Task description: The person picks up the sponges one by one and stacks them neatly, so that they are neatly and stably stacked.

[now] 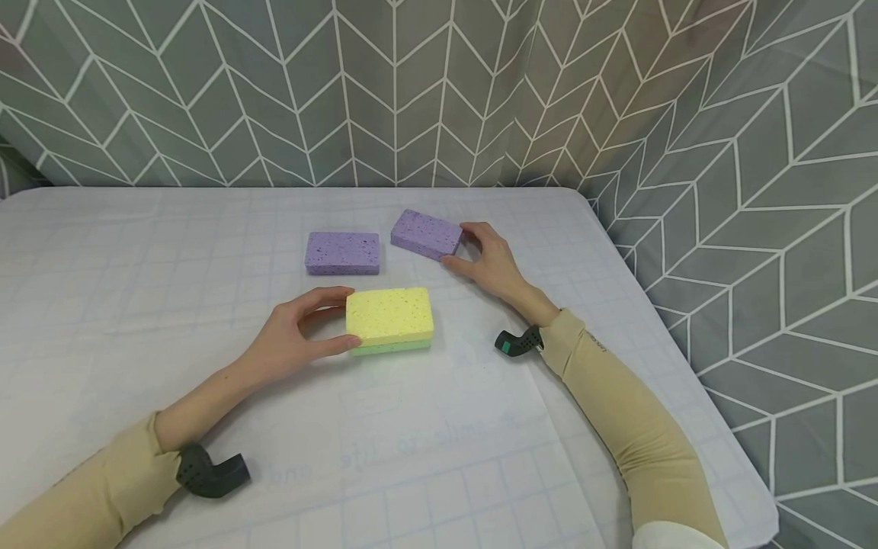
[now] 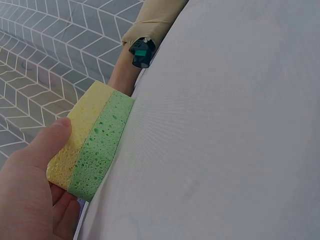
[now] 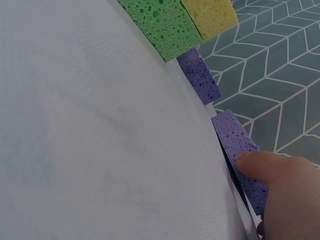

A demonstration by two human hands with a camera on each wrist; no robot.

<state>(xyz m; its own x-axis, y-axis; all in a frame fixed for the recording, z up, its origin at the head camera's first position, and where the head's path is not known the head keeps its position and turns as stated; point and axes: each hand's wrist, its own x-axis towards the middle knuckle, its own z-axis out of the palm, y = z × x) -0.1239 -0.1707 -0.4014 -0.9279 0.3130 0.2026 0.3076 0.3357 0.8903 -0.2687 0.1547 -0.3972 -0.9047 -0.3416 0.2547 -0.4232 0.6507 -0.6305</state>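
My left hand (image 1: 284, 339) grips the left end of a yellow sponge (image 1: 388, 314), thumb on the near side and fingers on the far side. Directly under it lies a green sponge (image 1: 394, 348), the two stacked flush in the left wrist view. My right hand (image 1: 497, 263) pinches the right end of a purple sponge (image 1: 425, 233), which sits turned at an angle. In the right wrist view the thumb (image 3: 260, 165) presses on that sponge, and a dark gap shows along its underside. A second purple sponge (image 1: 342, 253) lies flat to its left, touched by neither hand.
A white cloth with faint grid lines covers the table (image 1: 171, 267). Grey curtains (image 1: 384, 91) with a white chevron pattern stand behind and to the right. Dark wrist cameras (image 1: 213, 471) sit on both sleeves.
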